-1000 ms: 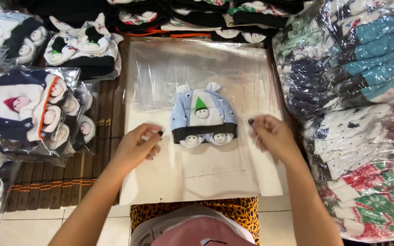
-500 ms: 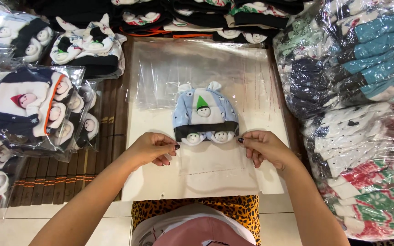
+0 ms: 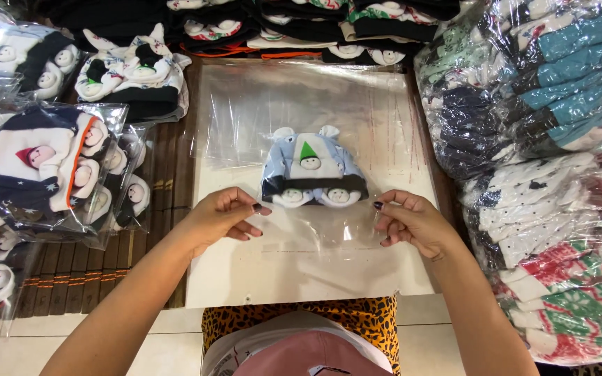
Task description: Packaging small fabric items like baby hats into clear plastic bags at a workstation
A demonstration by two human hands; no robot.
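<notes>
Both hands are down on the white board surface [image 3: 315, 278], working a clear plastic bag [image 3: 308, 125] that lies flat across it. The left hand [image 3: 221, 219] sits at the bag's lower left, fingers [image 3: 256, 207] curled narrow and pinching the film's edge. The right hand [image 3: 412, 221] mirrors it at the lower right, thumb and forefinger closed on the same edge, the other fingers fanned loosely. Right between the two hands, just above them, lies the small light-blue knitted baby hat [image 3: 313, 170] with a dark brim, a green triangle on its front and little round doll faces sewn along the brim; it looks to be inside the clear film, though the sheen makes that hard to confirm. To the left, bagged hats with red and navy trim [image 3: 43, 170] are heaped on a slatted bamboo mat [image 3: 71, 271]. To the right, tall stacks of bagged knitwear in teal, navy, white, red and green [image 3: 545, 174] crowd the board's edge.
</notes>
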